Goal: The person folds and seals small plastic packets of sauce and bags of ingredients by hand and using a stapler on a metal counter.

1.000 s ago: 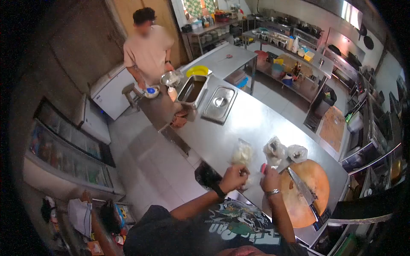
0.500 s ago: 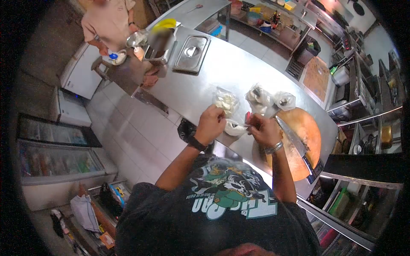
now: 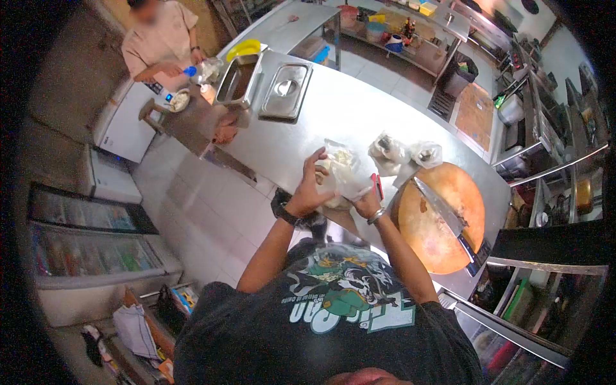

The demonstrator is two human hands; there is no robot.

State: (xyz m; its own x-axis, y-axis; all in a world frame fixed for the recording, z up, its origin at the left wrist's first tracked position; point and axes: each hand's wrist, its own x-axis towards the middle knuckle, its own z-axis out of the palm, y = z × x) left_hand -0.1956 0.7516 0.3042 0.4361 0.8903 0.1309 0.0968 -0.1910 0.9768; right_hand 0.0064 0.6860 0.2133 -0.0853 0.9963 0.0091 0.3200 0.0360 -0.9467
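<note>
On the steel table lies a clear plastic bag (image 3: pixel 341 162) with pale white pieces in it. My left hand (image 3: pixel 310 190) is open at its left side, thumb and fingers spread apart. My right hand (image 3: pixel 367 204) is closed on the plastic at the bag's near right edge; its fingertips are partly covered. A red-handled item (image 3: pixel 377 186) lies just beyond my right hand, its kind unclear. Two knotted plastic bags, a larger bag (image 3: pixel 389 151) and a smaller bag (image 3: pixel 427 154), stand farther right.
A large knife (image 3: pixel 443 208) lies across the round wooden chopping board (image 3: pixel 431 247) at right. A lidded steel pan (image 3: pixel 285 93) and an open steel pan (image 3: pixel 239 80) with brown contents stand at far left. Another person (image 3: pixel 160 42) works beyond, near a bowl (image 3: pixel 178 101).
My left hand has opened from a pinch on the plastic and spread beside the bag. My right hand has moved left and nearer to me. The other person's hand has moved up from the bowl.
</note>
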